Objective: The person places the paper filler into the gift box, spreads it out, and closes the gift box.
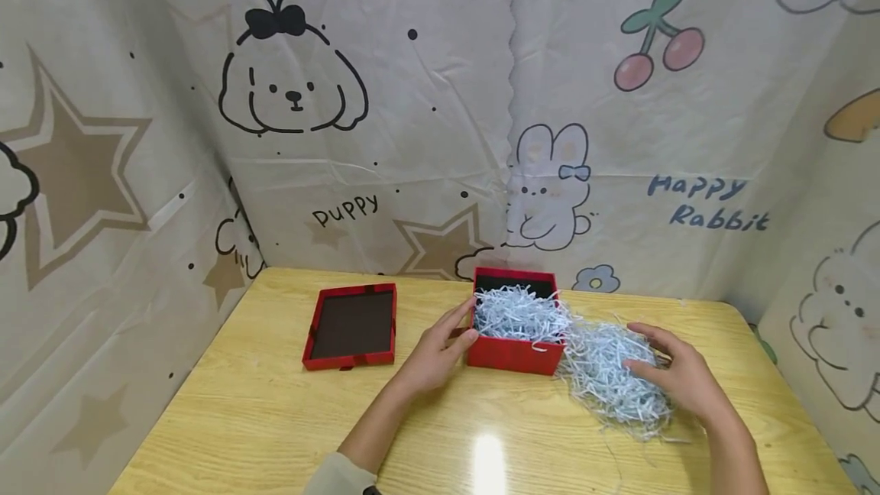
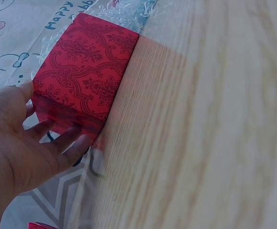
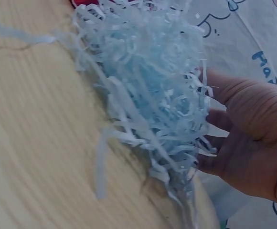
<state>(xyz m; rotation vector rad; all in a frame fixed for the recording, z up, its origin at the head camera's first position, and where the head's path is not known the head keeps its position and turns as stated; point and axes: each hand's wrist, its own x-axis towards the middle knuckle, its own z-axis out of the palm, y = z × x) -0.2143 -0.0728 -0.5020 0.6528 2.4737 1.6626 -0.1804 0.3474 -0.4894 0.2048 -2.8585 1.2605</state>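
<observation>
1. left grip is resting released against the left side of the red box, its fingers lying relaxed.
2. right grip is touching the right side of the shredded-paper pile, its fingers spreading loosely; fingertips are partly hiding in the right wrist view.
3. pile is lying on the desk, touching the box's right side.
4. pale shreds are heaping inside the box, some strands hanging over its front rim.
5. shallow red lid is lying left of the box, dark inside facing up.
</observation>
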